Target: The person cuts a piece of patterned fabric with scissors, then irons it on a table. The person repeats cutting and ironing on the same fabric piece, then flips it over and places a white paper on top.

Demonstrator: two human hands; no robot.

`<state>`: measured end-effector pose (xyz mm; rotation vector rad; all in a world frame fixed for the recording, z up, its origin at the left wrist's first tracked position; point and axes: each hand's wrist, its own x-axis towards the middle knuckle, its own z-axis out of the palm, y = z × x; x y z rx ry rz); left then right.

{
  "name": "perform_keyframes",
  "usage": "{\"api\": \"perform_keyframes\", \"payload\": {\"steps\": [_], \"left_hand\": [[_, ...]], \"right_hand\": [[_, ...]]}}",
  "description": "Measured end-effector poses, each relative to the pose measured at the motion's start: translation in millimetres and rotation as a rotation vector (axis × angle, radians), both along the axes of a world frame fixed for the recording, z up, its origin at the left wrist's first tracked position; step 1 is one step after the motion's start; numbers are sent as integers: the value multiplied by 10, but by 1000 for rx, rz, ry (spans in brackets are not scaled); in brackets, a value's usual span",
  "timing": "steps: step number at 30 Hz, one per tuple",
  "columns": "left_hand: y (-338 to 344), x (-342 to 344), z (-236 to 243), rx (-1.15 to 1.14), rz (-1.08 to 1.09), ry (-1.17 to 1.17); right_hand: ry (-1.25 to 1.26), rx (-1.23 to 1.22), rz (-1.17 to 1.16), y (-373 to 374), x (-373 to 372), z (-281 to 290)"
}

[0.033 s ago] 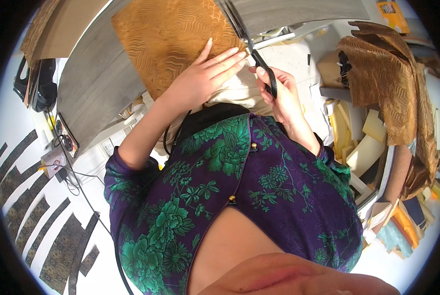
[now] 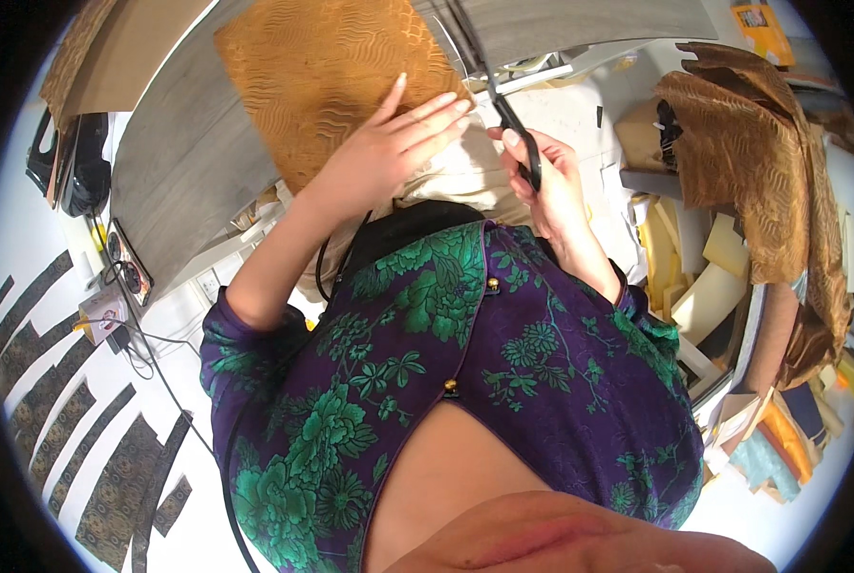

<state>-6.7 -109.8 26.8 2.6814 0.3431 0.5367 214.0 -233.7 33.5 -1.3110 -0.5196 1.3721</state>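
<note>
My right grip (image 2: 553, 180), between 1 and 2 o'clock in my view, is closed around the black handles of the scissors (image 2: 506, 113). Their blades run up toward 11 o'clock, beside the right edge of a brown wavy-patterned sheet (image 2: 322, 72); they blur there, so I can't fairly say whether they touch it. My left grip (image 2: 377, 153), between 11 and 12, holds nothing: its fingers lie spread on the sheet's lower right part. The sheet sits at 11 o'clock, partly over the grey bench (image 2: 183, 177). Farther out, more brown patterned material (image 2: 771, 181) drapes at 2 o'clock, pale yellow pieces (image 2: 709, 301) lie at 3, and dark patterned strips (image 2: 117, 497) spread around 8.
</note>
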Motion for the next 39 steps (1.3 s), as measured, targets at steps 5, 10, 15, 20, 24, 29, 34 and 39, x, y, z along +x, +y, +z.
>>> {"api": "perform_keyframes", "payload": {"steps": [5,10,15,20,24,29,34,39], "left_hand": [[257,-512,99,-28,202,4],[392,467,-302,257,622,20],[415,1302,-243,-696,-87,-105],[1027,1284,-123,261,589,286],[208,1130,355,-1113,-174,356],[409,68,93,60,734,69],[510,-635,-475,282,1027,224],[779,-1118,-327,-115,331,-30]], "right_hand": [[-196,118,-115,-93,221,-30],[-194,201,-238,-82,264,-61],[-256,382,-377,-181,389,32],[-323,435,-360,-237,554,51],[-335,430,-341,-168,538,-97],[-410,420,-214,-88,585,-183],[-632,382,-93,162,650,-330],[-719,410,28,297,578,-165]]}}
